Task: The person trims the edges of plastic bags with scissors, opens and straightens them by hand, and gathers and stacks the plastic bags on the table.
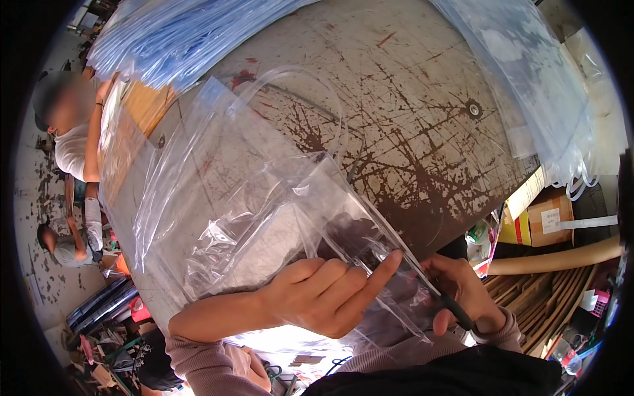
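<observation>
A clear plastic bag (264, 218) with a looped clear handle (340, 109) lies over the near left part of the worn table and hangs past its edge. My left hand (330, 294) is closed on the plastic near the bag's right side, its index finger stretched along the edge. Close by on the right, my right hand (465, 294) is wrapped round the dark handle of scissors (456, 310). The blades point up and left along the bag's edge, partly hidden by plastic and fingers.
Stacks of bluish clear plastic lie at the table's (422, 86) far left (178, 39) and right (535, 86). Cardboard boxes (548, 214) and stacked brown sheets (541, 297) stand at the right. Two other people (76, 148) are at the left.
</observation>
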Motion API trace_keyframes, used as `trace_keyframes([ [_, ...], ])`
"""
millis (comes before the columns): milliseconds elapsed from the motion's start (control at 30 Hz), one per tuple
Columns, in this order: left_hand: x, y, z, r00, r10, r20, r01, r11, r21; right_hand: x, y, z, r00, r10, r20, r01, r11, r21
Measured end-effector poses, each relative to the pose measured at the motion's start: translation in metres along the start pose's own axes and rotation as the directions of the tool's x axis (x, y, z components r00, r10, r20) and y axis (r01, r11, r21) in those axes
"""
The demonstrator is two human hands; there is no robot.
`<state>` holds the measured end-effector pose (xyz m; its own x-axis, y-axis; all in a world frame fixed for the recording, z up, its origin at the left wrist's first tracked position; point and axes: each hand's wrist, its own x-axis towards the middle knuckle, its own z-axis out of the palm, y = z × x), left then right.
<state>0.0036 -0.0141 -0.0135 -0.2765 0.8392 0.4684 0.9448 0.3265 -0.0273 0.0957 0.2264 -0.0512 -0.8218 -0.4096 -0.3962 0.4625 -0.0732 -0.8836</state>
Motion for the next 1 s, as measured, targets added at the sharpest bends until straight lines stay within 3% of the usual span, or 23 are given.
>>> trace_keyframes([
  [133, 0.001, 0.001, 0.0, 0.995, -0.091, -0.047, 0.091, 0.996, -0.012, -0.001, 0.003, 0.001, 0.999, 0.032, -0.022, -0.031, 0.999, 0.033],
  [300, 0.001, 0.0, 0.0, 0.997, -0.068, -0.032, 0.067, 0.998, -0.011, 0.002, 0.0, 0.001, 1.0, -0.004, 0.023, 0.004, 1.0, 0.019],
  [500, 0.0, 0.001, 0.001, 0.999, -0.052, -0.011, 0.052, 0.999, 0.0, 0.008, -0.013, 0.009, 0.997, -0.057, -0.055, 0.065, 0.985, 0.159],
  [600, 0.0, 0.001, 0.001, 0.998, -0.056, -0.01, 0.056, 0.998, 0.003, 0.002, -0.003, 0.005, 1.0, -0.009, 0.019, 0.008, 0.998, 0.069],
  [667, 0.0, 0.001, 0.001, 0.998, -0.054, -0.013, 0.054, 0.998, 0.012, 0.001, -0.003, 0.011, 0.995, 0.098, -0.013, -0.093, 0.972, 0.215],
  [800, 0.001, -0.001, 0.001, 0.999, -0.044, -0.007, 0.044, 0.999, -0.016, -0.002, -0.011, 0.012, 0.99, 0.083, -0.117, -0.051, 0.967, 0.25],
  [867, 0.001, -0.002, 0.0, 0.999, -0.032, 0.007, 0.033, 0.999, -0.041, -0.009, -0.013, 0.001, 0.991, 0.022, -0.129, -0.034, 0.996, -0.086],
  [900, 0.001, -0.003, 0.0, 0.999, -0.021, 0.048, 0.024, 0.997, -0.076, -0.011, -0.02, 0.0, 0.991, 0.016, -0.13, -0.028, 0.995, -0.093],
  [967, 0.002, -0.003, -0.001, 0.997, -0.008, 0.08, 0.016, 0.994, -0.107, -0.016, -0.036, -0.001, 0.969, -0.099, -0.228, 0.005, 0.925, -0.38],
  [1000, 0.003, -0.003, -0.001, 0.994, -0.009, 0.11, 0.02, 0.994, -0.105, -0.019, -0.038, -0.005, 0.968, -0.104, -0.227, 0.008, 0.922, -0.386],
])
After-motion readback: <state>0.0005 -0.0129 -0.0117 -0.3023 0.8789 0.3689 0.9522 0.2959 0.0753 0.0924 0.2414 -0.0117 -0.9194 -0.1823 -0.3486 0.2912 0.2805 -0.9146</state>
